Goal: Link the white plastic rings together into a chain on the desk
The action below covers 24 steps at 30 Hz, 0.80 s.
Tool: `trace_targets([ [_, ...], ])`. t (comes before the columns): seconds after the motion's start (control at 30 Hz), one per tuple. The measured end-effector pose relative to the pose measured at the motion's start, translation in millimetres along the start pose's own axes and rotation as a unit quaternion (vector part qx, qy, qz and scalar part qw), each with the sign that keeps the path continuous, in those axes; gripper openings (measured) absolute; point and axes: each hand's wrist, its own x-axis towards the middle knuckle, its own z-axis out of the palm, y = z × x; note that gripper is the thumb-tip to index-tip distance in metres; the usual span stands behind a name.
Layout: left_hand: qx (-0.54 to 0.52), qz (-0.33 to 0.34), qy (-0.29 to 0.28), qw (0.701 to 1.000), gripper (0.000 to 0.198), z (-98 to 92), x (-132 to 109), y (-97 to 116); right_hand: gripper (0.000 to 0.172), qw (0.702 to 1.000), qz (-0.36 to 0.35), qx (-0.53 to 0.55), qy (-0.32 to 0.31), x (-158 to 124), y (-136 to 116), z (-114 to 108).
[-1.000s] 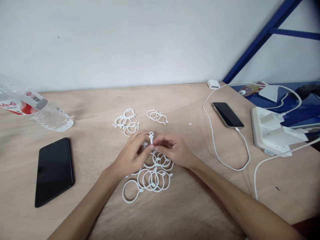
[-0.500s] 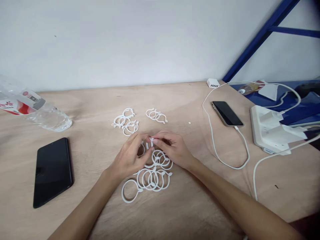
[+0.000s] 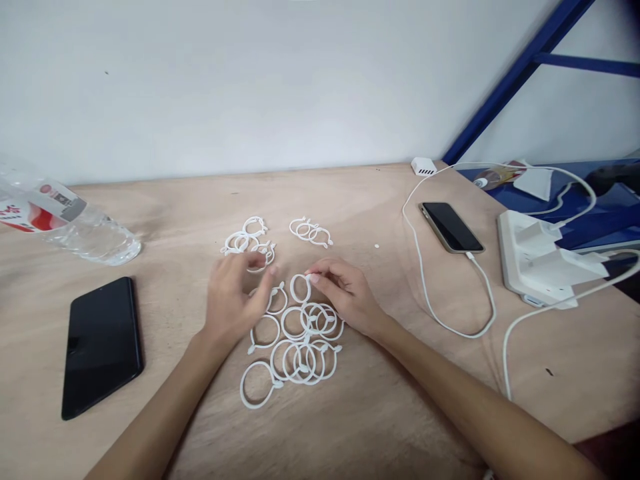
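Observation:
Several white plastic rings [image 3: 295, 347] lie in a loose pile on the wooden table [image 3: 350, 413] in front of me. My right hand [image 3: 345, 297] pinches one white ring [image 3: 300, 288] by its tab at the top of the pile. My left hand [image 3: 233, 300] hovers just left of the pile, fingers loosely curled and apart, holding nothing. Two smaller clusters of rings lie farther back, one cluster [image 3: 247, 243] at the left and another [image 3: 311, 232] at the right.
A black phone [image 3: 100, 343] lies at the left, with a plastic water bottle [image 3: 70, 223] on its side behind it. At the right are a second phone [image 3: 450, 228] on a white cable [image 3: 445, 313], a white power strip [image 3: 540, 260] and a blue metal frame [image 3: 520, 73].
Both hands held one ring together above the pile. Now my left hand has let go and moved left, while my right hand keeps the ring low against the table.

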Motion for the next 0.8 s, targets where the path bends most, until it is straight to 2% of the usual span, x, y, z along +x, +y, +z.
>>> trace_targets([
  [0.03, 0.044, -0.029, 0.019, 0.998, 0.015, -0.6, 2, -5, 0.011, 1.0, 0.0, 0.005, -0.007, 0, -1, -1],
  [0.1, 0.107, -0.072, 0.017, 0.992, 0.021, -1.3, 4, -13, 0.011, 1.0, 0.001, 0.01, -0.024, 0, -3, -1],
  [0.2, 0.122, -0.084, -0.033, 0.988, 0.026, -0.3, 5, -21, 0.013, 1.0, 0.008, 0.016, -0.018, 1, -5, -1],
  [0.3, 0.094, -0.069, -0.066, 0.991, 0.021, 1.8, 3, -25, 0.011, 1.0, 0.013, 0.019, -0.002, 1, -5, 0],
  [0.43, -0.01, -0.071, -0.057, 0.996, 0.018, 1.4, 4, -25, 0.01, 1.0, 0.018, 0.022, 0.004, 2, -4, 0],
  [0.53, -0.073, -0.043, -0.043, 0.995, 0.016, -1.9, 6, -20, 0.009, 0.999, 0.02, 0.028, 0.012, 2, -3, 0],
  [0.63, -0.086, -0.009, -0.053, 0.995, 0.014, -4.7, 6, -17, 0.008, 0.999, 0.024, 0.032, 0.018, 3, -1, 0],
  [0.8, -0.109, -0.019, -0.084, 0.99, 0.007, -3.0, 2, -18, 0.009, 0.999, 0.038, 0.034, 0.018, 2, 3, 1],
])
